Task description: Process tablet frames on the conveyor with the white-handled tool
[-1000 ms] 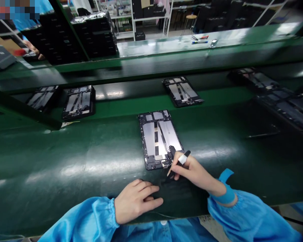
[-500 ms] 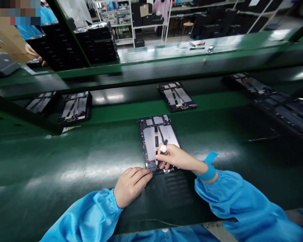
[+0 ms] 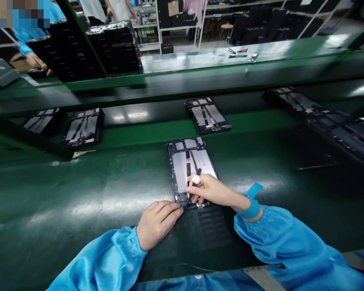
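Note:
An opened tablet (image 3: 179, 169) lies face down on the green worktop, its silver inner plates and dark ribbon cables showing. My left hand (image 3: 159, 222) rests at its lower left corner, fingers together and their tips pressed against the edge; the thumb is hidden. Pinched in my right hand (image 3: 210, 188) is a slim black hand tool (image 3: 198, 172), held like a pen, with something white around it at the fingers. Its lower end points down at the tablet's near edge, where small parts show. Whether the tip touches them I cannot make out. A blue band circles my right wrist.
Behind, more opened tablets (image 3: 206, 115) lie on a green belt (image 3: 139, 133), with others to left and right. Green posts (image 3: 33, 137) rise at the left. Black tray stacks (image 3: 115, 48) and a co-worker's hand (image 3: 38, 62) are across the line; hand tools (image 3: 238, 51) lie there.
The tablets on the belt behind have shifted slightly left. My hands and the tablet before me stay nearly still. Another person's arms have appeared behind the tray stacks.

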`<state>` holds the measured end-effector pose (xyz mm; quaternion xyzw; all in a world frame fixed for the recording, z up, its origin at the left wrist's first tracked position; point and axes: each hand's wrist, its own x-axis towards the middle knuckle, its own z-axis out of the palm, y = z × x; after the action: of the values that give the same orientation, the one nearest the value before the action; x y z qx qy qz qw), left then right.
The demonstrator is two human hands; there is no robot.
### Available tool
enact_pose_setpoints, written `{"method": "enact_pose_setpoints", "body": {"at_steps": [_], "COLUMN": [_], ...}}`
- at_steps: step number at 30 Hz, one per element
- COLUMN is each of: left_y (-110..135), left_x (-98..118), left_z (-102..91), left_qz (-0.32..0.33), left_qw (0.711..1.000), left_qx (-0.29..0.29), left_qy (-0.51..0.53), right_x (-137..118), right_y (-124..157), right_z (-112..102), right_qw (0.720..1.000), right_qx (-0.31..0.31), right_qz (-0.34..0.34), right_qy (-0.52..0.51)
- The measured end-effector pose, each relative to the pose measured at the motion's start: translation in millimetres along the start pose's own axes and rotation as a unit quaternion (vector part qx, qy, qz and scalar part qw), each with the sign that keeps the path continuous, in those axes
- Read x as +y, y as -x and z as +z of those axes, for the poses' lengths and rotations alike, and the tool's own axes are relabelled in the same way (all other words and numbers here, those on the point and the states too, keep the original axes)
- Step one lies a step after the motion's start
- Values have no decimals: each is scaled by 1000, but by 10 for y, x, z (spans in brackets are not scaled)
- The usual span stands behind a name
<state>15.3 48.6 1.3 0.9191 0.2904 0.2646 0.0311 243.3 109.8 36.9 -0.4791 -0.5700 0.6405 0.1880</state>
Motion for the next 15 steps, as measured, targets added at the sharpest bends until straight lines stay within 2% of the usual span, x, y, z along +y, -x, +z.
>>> {"method": "enact_pose_setpoints", "body": {"at_steps": [10,15], "left_y": [15,-20], "left_x": [-2,27], "left_z": [-9,-74], "left_qz": [4,34], "left_qw": [1000,997], "left_qx": [-9,-36], "left_qy": [-14,-59], "right_x": [33,19], "right_y": [4,6], "right_z": [-3,10], "right_qw": [1000,1000], "right_qx": [11,12], "right_qz": [-6,-4], "right_qy": [5,7]}}
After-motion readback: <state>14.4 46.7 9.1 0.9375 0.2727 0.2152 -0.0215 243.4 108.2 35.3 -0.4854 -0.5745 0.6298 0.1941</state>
